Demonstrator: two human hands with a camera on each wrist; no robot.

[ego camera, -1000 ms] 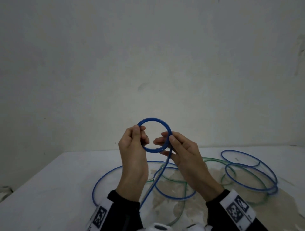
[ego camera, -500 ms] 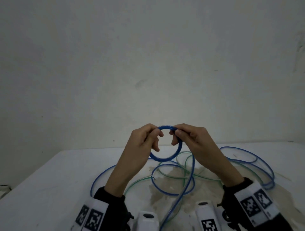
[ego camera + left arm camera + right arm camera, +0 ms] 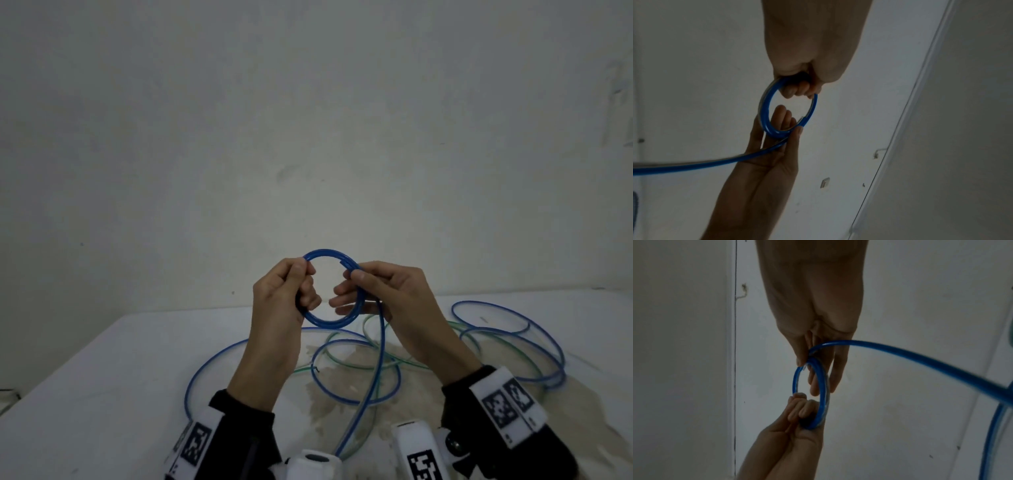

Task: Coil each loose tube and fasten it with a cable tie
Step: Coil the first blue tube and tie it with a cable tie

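Observation:
I hold a small coil of blue tube (image 3: 328, 320) up in front of the wall, above the white table (image 3: 102, 387). My left hand (image 3: 291, 294) grips the coil's left side with curled fingers. My right hand (image 3: 373, 291) pinches the right side between thumb and fingers, near the tube's cut end (image 3: 342, 262). The rest of the blue tube (image 3: 373, 373) hangs from the right hand down to the table. The coil (image 3: 764, 113) shows between both hands in the left wrist view, and the coil (image 3: 823, 386) in the right wrist view.
Loose loops of blue tube (image 3: 513, 339) and a thinner green tube (image 3: 346, 363) lie tangled across the table's middle and right. A brownish stain (image 3: 346, 401) marks the tabletop under them. The bare wall (image 3: 308, 137) stands right behind.
The coil dropped and tilted flat half a second ago, then came back upright. My hands shifted their hold around it and the trailing tube now hangs from the right hand.

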